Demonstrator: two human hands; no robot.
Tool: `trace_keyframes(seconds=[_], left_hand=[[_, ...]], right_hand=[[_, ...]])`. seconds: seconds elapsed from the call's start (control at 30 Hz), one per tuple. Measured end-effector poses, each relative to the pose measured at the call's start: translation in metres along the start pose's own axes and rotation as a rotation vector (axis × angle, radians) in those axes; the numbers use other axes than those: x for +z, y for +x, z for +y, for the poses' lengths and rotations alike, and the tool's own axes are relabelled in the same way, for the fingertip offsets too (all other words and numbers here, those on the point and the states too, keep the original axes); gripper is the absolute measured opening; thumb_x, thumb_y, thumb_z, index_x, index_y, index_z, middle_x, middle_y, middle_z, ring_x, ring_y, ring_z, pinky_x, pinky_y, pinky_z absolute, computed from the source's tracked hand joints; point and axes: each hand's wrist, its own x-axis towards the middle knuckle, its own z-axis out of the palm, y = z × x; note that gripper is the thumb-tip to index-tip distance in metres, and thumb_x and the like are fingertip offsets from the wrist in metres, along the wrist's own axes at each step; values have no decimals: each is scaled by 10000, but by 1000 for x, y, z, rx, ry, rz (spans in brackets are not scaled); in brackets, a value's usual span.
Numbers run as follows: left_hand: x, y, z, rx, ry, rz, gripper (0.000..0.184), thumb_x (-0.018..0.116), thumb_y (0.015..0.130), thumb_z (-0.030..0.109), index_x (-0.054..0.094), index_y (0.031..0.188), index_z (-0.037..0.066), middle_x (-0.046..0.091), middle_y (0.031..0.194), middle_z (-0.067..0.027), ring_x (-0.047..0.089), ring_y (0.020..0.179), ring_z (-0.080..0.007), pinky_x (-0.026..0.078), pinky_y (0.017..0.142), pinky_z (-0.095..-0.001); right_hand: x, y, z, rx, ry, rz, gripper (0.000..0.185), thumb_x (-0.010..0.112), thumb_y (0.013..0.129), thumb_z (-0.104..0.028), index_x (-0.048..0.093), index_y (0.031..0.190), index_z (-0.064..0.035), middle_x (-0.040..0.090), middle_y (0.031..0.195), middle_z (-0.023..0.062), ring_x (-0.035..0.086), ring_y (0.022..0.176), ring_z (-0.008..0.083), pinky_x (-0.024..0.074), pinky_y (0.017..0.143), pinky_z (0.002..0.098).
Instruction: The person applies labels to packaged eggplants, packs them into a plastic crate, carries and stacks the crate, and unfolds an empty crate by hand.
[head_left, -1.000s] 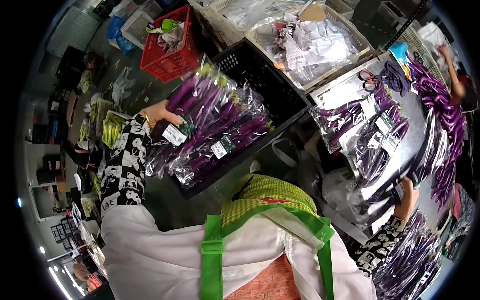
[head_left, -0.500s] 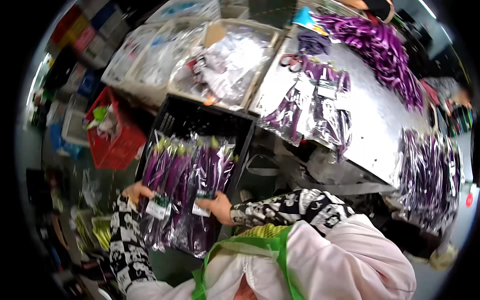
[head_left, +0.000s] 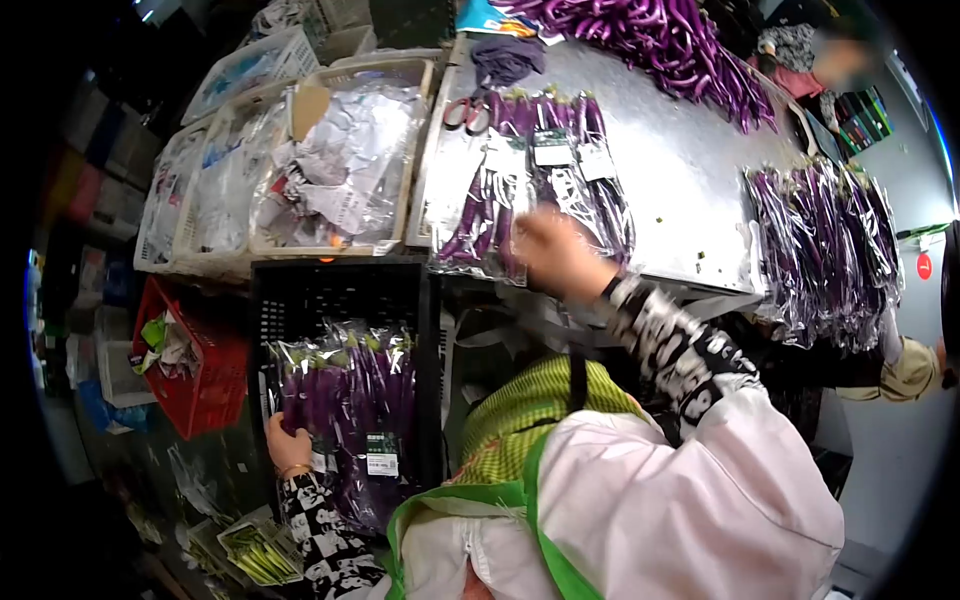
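Note:
My left hand point(head_left: 290, 447) grips the left side of a clear bag of eggplants point(head_left: 318, 405), its thumb on top. Beside it, another bag of eggplants point(head_left: 382, 410) with a white and green label lies in the black crate point(head_left: 340, 275). My right hand point(head_left: 563, 252), smeared by motion, is over the near edge of the metal table point(head_left: 680, 215). It is at the lower part of the labelled eggplant bags point(head_left: 553, 150) there; whether it touches one cannot be made out.
Loose eggplants point(head_left: 665, 50) are heaped at the table's back. More bagged eggplants point(head_left: 825, 250) stand at its right end, near another person's sleeve point(head_left: 790, 45). Scissors point(head_left: 467, 115) lie by a dark cloth point(head_left: 507, 62). Bins of plastic bags point(head_left: 340, 160) and a red crate point(head_left: 205, 385) are left.
My right hand has left the bag in the crate and moved up and right to the table's bags. My left hand stays on its bag. The view has turned rightward.

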Motion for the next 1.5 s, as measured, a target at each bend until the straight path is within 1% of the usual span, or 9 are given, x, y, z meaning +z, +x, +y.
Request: trace_keyframes(seconds=[0.13, 0.27, 0.3, 0.43, 0.7, 0.93, 1.1, 1.27, 1.5], left_hand=[[52, -9, -16, -73, 56, 151, 444, 446, 772, -19, 509, 1208, 42, 530, 1197, -190, 510, 1091, -368, 421, 913, -436], [17, 15, 60, 270, 109, 341, 430, 527, 755, -4, 533, 1184, 32, 525, 1174, -208, 489, 1100, -377, 393, 940, -447], [7, 26, 98, 270, -4, 285, 415, 557, 759, 4, 539, 1173, 24, 533, 1169, -200, 510, 1087, -354, 408, 931, -424], [47, 82, 245, 302, -821, -20, 393, 657, 792, 51, 539, 1164, 0, 593, 1130, -142, 577, 1038, -223, 455, 891, -314], [103, 113, 483, 506, -660, -362, 614, 761, 677, 314, 527, 1127, -32, 590, 1057, -224, 583, 994, -321, 475, 840, -364], [137, 113, 525, 503, -223, -254, 742, 744, 605, 428, 506, 1141, -26, 561, 1071, -222, 527, 1040, -359, 405, 940, -424], [104, 99, 544, 354, -57, -361, 722, 756, 600, 347, 465, 1167, 7, 474, 1205, -205, 464, 1127, -368, 382, 980, -424], [143, 120, 533, 415, -305, -281, 346, 664, 692, 135, 581, 988, -24, 634, 958, -211, 628, 918, -343, 508, 827, -421], [98, 106, 525, 294, -572, -224, 402, 691, 581, 148, 567, 922, -27, 622, 898, -221, 621, 879, -361, 504, 791, -394]], right_hand=[[-106, 59, 125, 113, -732, 642, 461, 656, 776, -270, 515, 1062, 62, 589, 945, 267, 593, 904, 382, 483, 790, 428], [-127, 82, 164, 729, -230, 81, 604, 715, 725, -359, 528, 1038, 122, 623, 968, 282, 645, 875, 321, 515, 766, 381], [-115, 84, 191, 579, -353, 280, 567, 738, 712, -342, 571, 972, 134, 647, 902, 240, 660, 795, 280, 527, 708, 337], [-126, 83, 200, 585, -25, 176, 448, 756, 701, -194, 582, 943, 141, 648, 819, 187, 637, 672, 203, 519, 614, 302], [-193, 45, 215, 655, 558, 183, 204, 610, 739, -73, 589, 876, 78, 602, 736, 98, 571, 618, 159, 496, 558, 294], [-226, 38, 133, 443, 323, 153, 264, 612, 717, -69, 576, 946, 57, 622, 828, 81, 575, 652, 140, 479, 619, 270], [-179, 71, 83, 326, 901, 179, 327, 711, 759, -109, 569, 1027, 14, 636, 832, 55, 607, 696, 115, 493, 639, 237], [-109, 115, 88, 490, 475, 94, 429, 719, 769, -151, 540, 1081, 83, 654, 861, 104, 611, 758, 159, 477, 738, 270], [-97, 129, 113, 589, 372, -10, 261, 731, 745, -145, 609, 921, 4, 658, 804, 66, 603, 672, 147, 477, 587, 259]])
